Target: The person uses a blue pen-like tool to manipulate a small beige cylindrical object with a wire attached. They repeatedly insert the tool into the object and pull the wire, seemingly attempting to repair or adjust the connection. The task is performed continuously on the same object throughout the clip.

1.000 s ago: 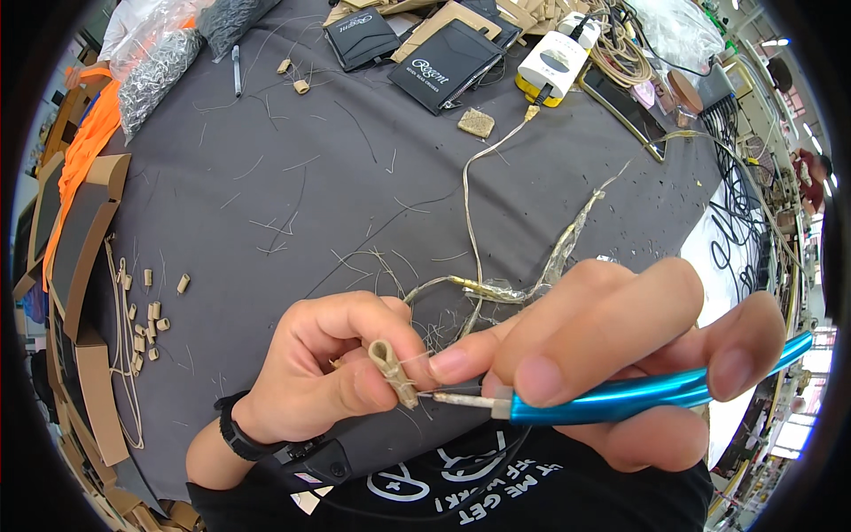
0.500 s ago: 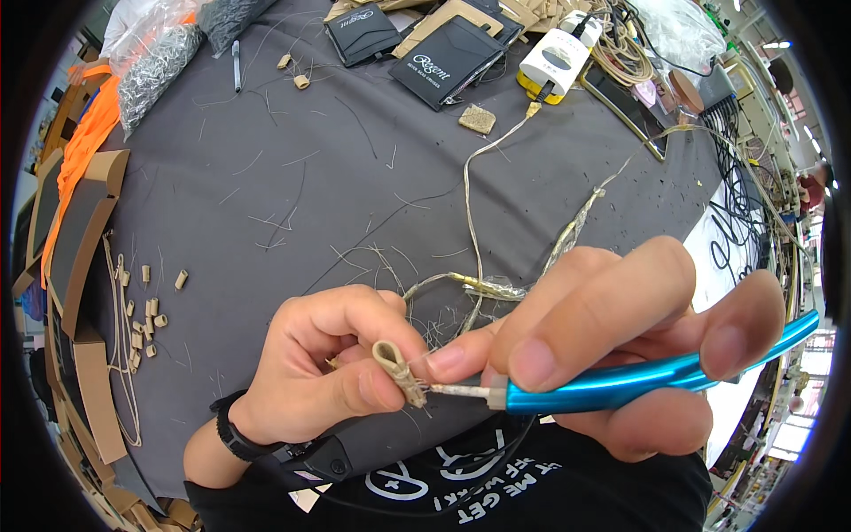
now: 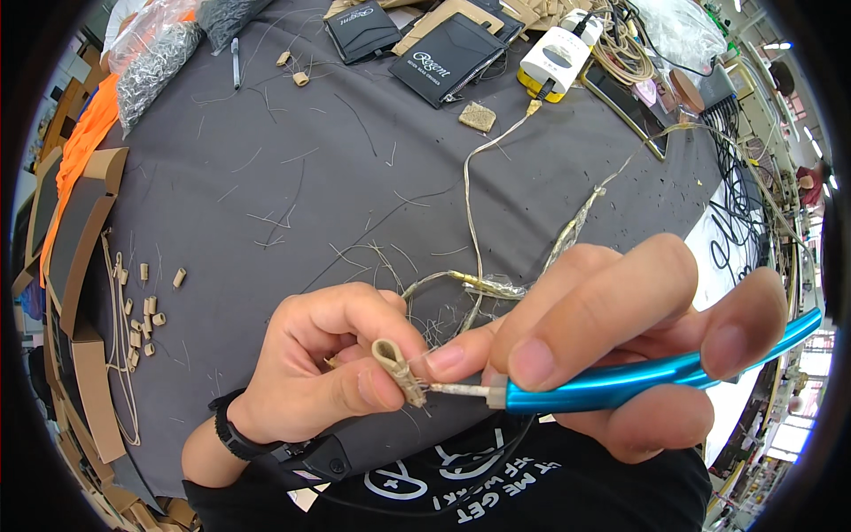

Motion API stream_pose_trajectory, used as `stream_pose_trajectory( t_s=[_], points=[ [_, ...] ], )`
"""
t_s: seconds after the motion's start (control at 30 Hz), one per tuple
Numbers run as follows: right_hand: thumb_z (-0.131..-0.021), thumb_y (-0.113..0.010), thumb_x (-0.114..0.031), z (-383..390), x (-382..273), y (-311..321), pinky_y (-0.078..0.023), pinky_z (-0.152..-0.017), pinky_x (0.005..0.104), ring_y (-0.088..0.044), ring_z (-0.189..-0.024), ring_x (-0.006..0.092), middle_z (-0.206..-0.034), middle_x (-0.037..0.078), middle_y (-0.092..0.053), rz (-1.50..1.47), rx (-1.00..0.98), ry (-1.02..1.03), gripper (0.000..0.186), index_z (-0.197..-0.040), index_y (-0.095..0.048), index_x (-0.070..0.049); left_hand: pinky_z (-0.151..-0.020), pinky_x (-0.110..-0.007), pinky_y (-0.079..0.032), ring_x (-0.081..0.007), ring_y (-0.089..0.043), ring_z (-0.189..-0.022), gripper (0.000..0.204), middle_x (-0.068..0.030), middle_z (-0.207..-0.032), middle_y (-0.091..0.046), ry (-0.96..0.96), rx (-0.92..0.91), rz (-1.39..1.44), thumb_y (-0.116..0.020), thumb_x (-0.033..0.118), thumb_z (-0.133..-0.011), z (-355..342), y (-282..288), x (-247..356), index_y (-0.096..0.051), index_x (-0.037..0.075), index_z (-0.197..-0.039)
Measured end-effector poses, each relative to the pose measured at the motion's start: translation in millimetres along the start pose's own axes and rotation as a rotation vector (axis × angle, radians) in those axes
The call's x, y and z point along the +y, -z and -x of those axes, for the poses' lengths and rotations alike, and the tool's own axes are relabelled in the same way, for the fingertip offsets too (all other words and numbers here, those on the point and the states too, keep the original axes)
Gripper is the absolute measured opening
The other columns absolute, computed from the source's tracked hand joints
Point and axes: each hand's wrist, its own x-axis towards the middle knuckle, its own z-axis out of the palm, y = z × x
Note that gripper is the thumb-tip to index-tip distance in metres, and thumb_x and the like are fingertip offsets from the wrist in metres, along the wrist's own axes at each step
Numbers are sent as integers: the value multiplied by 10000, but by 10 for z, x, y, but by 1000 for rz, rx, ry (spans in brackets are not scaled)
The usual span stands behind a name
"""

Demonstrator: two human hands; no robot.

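Note:
My left hand [image 3: 341, 355] pinches a small beige leather loop [image 3: 395, 365] between thumb and forefinger; fine loose thread ends stick out of its near side. In my right hand [image 3: 612, 341] lies a tool with a shiny blue curved handle [image 3: 594, 390] and a thin metal tip [image 3: 456, 389]. That tip points left and meets, or nearly meets, the threads at the loop's edge; I cannot tell which. My right fingertip rests close beside the loop, near a thin thread. The two hands are close together above the front of the dark cloth [image 3: 266, 186].
Several small beige loops [image 3: 146, 321] lie at the left beside cord. Thread scraps are strewn over the cloth. Behind are black wallets [image 3: 448, 62], a white-and-yellow plug unit [image 3: 554, 58] with a cable [image 3: 470, 195], a phone [image 3: 620, 102] and a bag of metal parts [image 3: 160, 71].
Almost nothing differs. Both hands hold the loop and the tool in the same place, with only a very slight shift.

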Motion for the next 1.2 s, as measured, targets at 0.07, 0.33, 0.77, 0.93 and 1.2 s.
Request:
stream_pose_trajectory(
  t_s=[0.07,0.33,0.77,0.93,1.2],
  points=[
    [-845,-371,-262,-4,-15,69,-517,-649,482,-516,-653,242,-836,182,-460,39,-51,-17,251,-1040,-247,-164,-506,-164,-303,-31,-411,-566,240,-9,-667,-506,19,8,18,-647,196,-715,12,8,4,-553,9,-833],
    [-846,-365,-264,10,25,15,-523,-640,471,-522,-625,229,-831,184,-463,23,18,30,254,-1049,-247,-168,-503,-162,-300,-33,-426,-574,235,-22,-678,-530,-9,-8,-16,-644,193,-718,-10,6,-1,-551,8,-828],
    [-851,-354,-271,-67,169,108,-528,-617,457,-524,-529,221,-828,200,-464,-93,-160,179,274,-1077,-242,-165,-562,-189,-368,-62,-486,-637,225,-38,-709,-530,-12,-22,22,-627,187,-733,-11,1,-9,-543,5,-835],
    [-850,-355,-274,-74,183,128,-527,-603,465,-528,-505,225,-829,205,-463,-94,-176,190,277,-1078,-242,-164,-570,-191,-374,-64,-491,-643,225,-39,-715,-530,-15,-26,14,-623,187,-735,-10,15,-10,-542,5,-840],
    [-851,-348,-275,-72,199,121,-530,-586,463,-531,-471,225,-832,205,-462,-125,-169,203,285,-1088,-237,-163,-572,-191,-374,-62,-492,-647,221,-38,-720,-532,-8,-26,21,-620,184,-739,-12,11,-9,-542,5,-842]
  ],
)
